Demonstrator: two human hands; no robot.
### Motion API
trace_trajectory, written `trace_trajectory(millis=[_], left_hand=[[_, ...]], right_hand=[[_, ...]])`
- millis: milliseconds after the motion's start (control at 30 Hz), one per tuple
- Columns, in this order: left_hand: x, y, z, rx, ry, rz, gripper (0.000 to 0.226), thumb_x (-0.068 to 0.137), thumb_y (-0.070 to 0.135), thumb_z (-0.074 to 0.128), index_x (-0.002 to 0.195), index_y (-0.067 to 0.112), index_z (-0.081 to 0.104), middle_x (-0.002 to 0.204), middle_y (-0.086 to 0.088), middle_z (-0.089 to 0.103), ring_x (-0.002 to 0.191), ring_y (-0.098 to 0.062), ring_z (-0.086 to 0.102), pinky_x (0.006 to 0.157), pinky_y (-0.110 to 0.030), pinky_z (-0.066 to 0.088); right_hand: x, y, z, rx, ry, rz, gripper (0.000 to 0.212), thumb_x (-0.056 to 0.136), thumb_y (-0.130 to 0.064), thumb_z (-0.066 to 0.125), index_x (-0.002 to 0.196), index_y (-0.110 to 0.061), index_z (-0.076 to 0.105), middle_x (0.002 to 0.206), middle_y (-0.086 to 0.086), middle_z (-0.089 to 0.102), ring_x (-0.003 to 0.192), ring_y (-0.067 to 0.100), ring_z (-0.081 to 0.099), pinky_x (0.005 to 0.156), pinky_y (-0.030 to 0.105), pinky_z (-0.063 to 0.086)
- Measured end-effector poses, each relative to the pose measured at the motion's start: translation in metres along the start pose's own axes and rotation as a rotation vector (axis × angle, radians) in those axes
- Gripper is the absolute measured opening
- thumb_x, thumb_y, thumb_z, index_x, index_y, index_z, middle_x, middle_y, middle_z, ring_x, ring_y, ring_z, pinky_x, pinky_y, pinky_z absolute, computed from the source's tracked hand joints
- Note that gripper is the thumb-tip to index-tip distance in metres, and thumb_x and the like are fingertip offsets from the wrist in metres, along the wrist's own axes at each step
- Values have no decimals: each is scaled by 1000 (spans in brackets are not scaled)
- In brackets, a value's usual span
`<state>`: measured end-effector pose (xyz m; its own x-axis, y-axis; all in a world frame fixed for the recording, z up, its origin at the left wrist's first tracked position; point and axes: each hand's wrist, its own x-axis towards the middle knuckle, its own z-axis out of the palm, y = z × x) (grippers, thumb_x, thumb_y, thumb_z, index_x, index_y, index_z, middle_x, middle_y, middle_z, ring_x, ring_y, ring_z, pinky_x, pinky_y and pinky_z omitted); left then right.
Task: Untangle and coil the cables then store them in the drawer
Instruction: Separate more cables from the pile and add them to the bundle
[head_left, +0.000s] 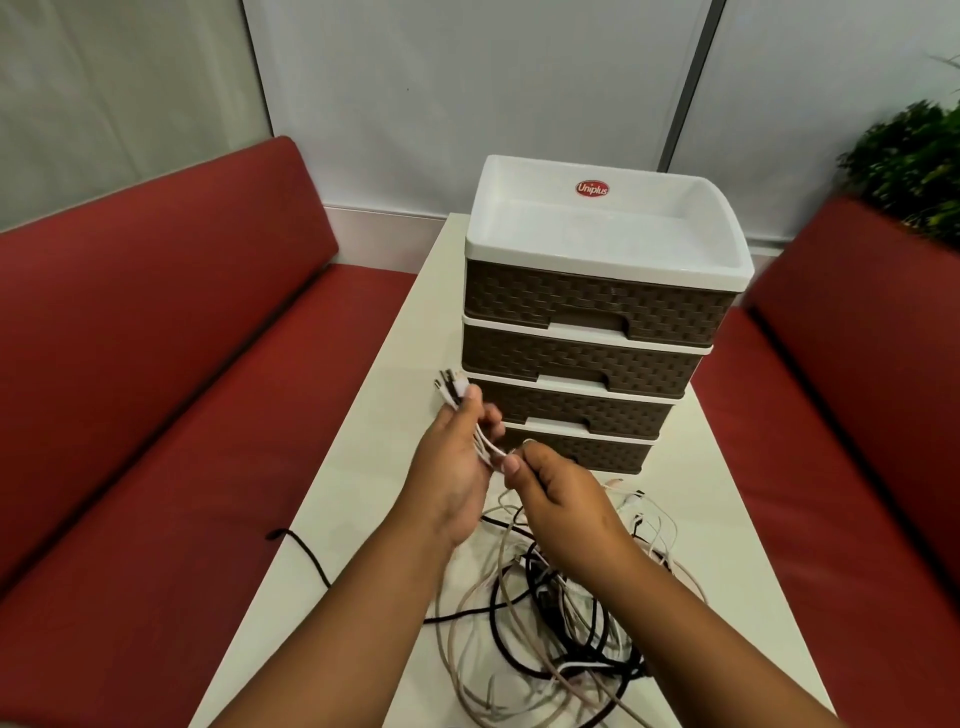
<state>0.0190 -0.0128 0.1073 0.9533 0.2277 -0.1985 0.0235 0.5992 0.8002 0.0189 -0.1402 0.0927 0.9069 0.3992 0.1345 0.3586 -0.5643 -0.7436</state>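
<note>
Hands (457, 457) pinching thin white cables (485, 441) (tangled heap below), woven-textured drawers (587, 358)

A cream bench (727, 519) is seen, on which a drawer unit (587, 332) stands beyond the fingers (488, 415) and tangled cables (545, 623) lie beneath them.

Table (363, 467): pale, narrow, centre
Benches: red bench (156, 364) left of table, another (857, 389) right
Wall (467, 104): pale panels beyond table, dark post (691, 93)
Plant (914, 156): green, behind right bench
</note>
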Motion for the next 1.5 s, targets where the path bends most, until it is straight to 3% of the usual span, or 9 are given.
trace_trajectory(millis=[167, 467, 600, 700, 833, 967, 1167, 1400, 1500], left_hand=[[12, 28, -13, -359, -42, 10, 35, 105, 33, 37, 74, 18, 42, 51, 6, 31, 41, -7, 35, 55, -23, 48], [19, 57, -36, -470, -18, 91, 33, 105, 32, 37, 74, 20, 39, 47, 8, 24, 34, -4, 21, 36, -16, 23], [15, 53, -22, -393, 4, 92, 34, 105, 33, 39, 73, 21, 39, 48, 9, 22, 35, -4, 19, 36, -16, 21], [11, 49, -3, -321, -4, 93, 33, 103, 34, 42, 73, 22, 40, 48, 10, 21, 36, -4, 18, 36, -17, 19], [2, 44, 22, -253, -100, 80, 35, 100, 37, 48, 69, 24, 39, 49, 9, 18, 38, -5, 15, 37, -18, 18], [0, 49, 35, -232, -207, 62, 41, 101, 42, 45, 66, 23, 36, 48, 9, 17, 37, -5, 15, 35, -19, 19], [14, 72, 15, -282, -151, 91, 43, 102, 43, 42, 64, 24, 36, 44, 7, 18, 34, -5, 15, 34, -18, 18], [27, 97, -18, -348, -44, 143, 47, 99, 41, 44, 57, 24, 34, 44, 6, 15, 36, -8, 13, 38, -19, 14], [32, 85, -24, -335, -29, 118, 46, 99, 40, 44, 56, 24, 34, 43, 7, 15, 35, -8, 13, 38, -19, 14]], right_hand=[[-3, 51, -7, 101, -70, 27, 30, 99, -42, 46, 76, -23, 54, 66, -8, 53, 64, 6, 50, 64, 32, 43], [-6, 135, -68, -43, 58, 208, 28, 96, -31, 55, 69, -26, 59, 64, -11, 59, 66, 8, 54, 68, 31, 43], [4, 128, -74, -313, 88, 197, 8, 93, -36, 58, 90, -32, 64, 98, 0, 64, 93, 20, 60, 77, 30, 43], [9, 79, -70, -222, 133, 4, 55, 86, -49, 62, 134, -25, 51, 131, -9, 51, 119, 9, 48, 95, 29, 42], [20, 7, -57, -144, -91, -169, 83, 77, -55, 71, 147, -34, 31, 147, -16, 37, 135, 1, 32, 109, 26, 31], [33, 1, -35, 134, -260, -101, 10, 94, -24, 60, 104, -22, 62, 90, -10, 68, 79, 6, 63, 72, 34, 50], [37, 40, -55, 32, -257, -46, 25, 96, -38, 55, 78, -22, 61, 55, -15, 45, 52, 0, 42, 54, 20, 35], [22, 100, -103, 18, -104, 201, 32, 97, -29, 54, 78, -4, 60, 61, -1, 47, 52, 5, 50, 48, 19, 46], [17, 114, -115, -71, -36, 203, 33, 97, -34, 53, 67, -24, 59, 57, -12, 49, 55, 6, 46, 55, 26, 46]])
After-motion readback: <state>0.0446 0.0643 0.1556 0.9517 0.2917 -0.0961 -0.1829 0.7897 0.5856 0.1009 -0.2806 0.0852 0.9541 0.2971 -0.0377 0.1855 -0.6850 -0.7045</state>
